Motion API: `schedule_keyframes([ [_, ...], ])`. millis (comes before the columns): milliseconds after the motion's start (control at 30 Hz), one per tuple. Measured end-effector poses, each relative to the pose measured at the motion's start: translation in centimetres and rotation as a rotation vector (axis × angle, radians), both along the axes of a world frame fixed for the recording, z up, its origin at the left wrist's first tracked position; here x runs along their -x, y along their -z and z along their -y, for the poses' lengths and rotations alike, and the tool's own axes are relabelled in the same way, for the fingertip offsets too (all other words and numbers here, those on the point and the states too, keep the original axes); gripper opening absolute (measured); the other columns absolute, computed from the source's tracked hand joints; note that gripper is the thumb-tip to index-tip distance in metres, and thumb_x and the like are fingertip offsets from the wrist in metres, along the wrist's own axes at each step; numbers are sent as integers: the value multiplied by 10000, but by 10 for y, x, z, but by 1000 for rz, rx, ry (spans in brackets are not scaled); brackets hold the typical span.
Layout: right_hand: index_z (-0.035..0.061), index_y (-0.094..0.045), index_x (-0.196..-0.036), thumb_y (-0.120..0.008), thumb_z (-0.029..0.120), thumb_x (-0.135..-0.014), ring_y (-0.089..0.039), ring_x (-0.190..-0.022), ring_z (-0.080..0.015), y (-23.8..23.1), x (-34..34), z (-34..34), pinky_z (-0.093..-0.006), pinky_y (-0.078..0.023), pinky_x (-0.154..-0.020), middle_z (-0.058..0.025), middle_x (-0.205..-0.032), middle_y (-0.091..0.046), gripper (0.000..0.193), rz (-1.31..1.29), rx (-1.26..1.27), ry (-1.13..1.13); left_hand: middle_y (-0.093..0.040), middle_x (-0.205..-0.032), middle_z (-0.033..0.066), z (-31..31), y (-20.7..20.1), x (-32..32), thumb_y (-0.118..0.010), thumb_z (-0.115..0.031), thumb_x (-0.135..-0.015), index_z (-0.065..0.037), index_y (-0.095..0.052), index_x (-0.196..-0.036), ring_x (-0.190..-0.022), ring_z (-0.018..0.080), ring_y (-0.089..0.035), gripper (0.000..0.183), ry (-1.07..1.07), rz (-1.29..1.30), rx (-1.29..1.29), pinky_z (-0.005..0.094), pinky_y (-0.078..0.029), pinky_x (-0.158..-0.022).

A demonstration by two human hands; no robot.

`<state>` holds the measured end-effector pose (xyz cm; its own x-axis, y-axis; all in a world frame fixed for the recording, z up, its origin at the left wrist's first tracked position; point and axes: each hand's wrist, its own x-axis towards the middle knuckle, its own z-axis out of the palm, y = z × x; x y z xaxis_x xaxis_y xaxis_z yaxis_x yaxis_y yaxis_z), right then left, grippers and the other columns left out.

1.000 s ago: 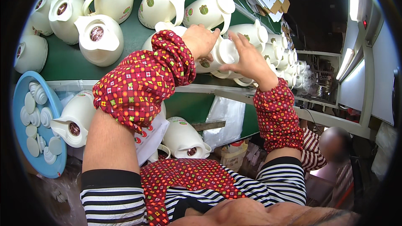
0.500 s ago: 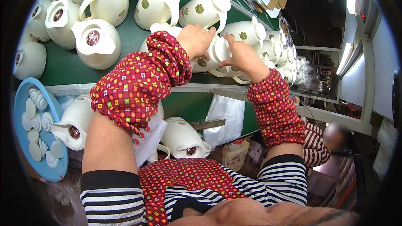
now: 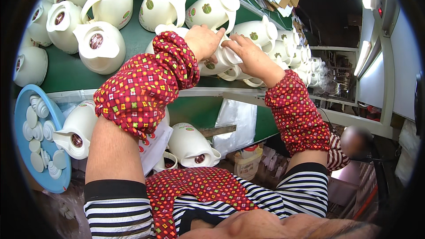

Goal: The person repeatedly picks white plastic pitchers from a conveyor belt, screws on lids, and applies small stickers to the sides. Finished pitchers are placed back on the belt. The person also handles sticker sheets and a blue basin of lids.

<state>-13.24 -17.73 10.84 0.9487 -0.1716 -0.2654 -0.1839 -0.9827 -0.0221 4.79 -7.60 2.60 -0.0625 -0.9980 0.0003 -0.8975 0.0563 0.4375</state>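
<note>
A cream vacuum jug (image 3: 211, 68) with a green printed mark stands on the green bench between my hands. My left hand (image 3: 203, 43) is closed around its upper part near the handle; some of those fingers are hidden from view. Over the jug's round white lid (image 3: 230, 56) my right hand (image 3: 254, 58) curls, its fingertips on the lid's far edge and its thumb mostly out of sight. Close beyond my hands, another lidded jug (image 3: 214, 8) stands with its handle toward me. To the left, an open-topped jug (image 3: 99, 46) shows its shiny inner liner.
Lidded jugs (image 3: 287, 53) crowd the bench to the right. A blue basin (image 3: 59, 185) at the left holds several white stoppers and discs. Below the bench edge lie open jugs (image 3: 188, 144) and clear plastic bags (image 3: 234, 126). A person in a striped sleeve (image 3: 338, 155) is at right.
My right hand has rolled over the top of the lid, its fingers moving left toward my left hand. My left hand stays at the jug. The whole view has shifted slightly.
</note>
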Motion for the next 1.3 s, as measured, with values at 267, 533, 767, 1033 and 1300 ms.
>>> schedule_keyframes([
  [267, 163, -560, -1399, -740, -85, -752, -599, -1214, -397, -15, -2, -14, -459, -532, -1027, -186, -1383, -560, 716, -11, 42, 67, -758, -1083, 163, -2, 1, 0, -868, -467, -794, -34, -411, -1547, -1017, 362, -722, 982, -17, -3, 31, 442, -583, -876],
  [533, 56, -497, -1457, -900, 294, -749, -665, -1138, -434, -5, -12, -13, -486, -572, -948, -298, -1363, -574, 849, -194, 151, 468, -753, -1128, 178, 2, -3, 2, -867, -480, -795, -52, -388, -1572, -1077, 358, -708, 1008, -8, 3, -34, 435, -576, -911],
  [767, -53, -490, -1425, -828, 555, -799, -737, -970, -421, -7, -9, -6, -475, -601, -858, -321, -1206, -671, 936, -200, 199, 338, -751, -1130, 184, 7, -2, 5, -861, -492, -798, -53, -388, -1573, -1078, 359, -706, 1009, 3, 2, -44, 433, -576, -910],
  [1033, -63, -546, -1352, -769, 599, -837, -750, -909, -411, 7, 4, -4, -474, -604, -812, -256, -992, -746, 868, -45, 239, 147, -754, -1101, 197, 6, 0, 6, -873, -458, -792, -39, -402, -1548, -1063, 369, -710, 984, 7, -26, -8, 444, -577, -894],
  [1300, 32, -521, -1426, -873, 495, -770, -729, -1021, -400, 6, 17, 10, -467, -593, -865, -267, -1143, -717, 877, -61, 181, 103, -756, -1084, 198, 11, -4, 10, -880, -443, -785, -35, -416, -1528, -1066, 373, -710, 967, 20, -36, -28, 445, -577, -893],
])
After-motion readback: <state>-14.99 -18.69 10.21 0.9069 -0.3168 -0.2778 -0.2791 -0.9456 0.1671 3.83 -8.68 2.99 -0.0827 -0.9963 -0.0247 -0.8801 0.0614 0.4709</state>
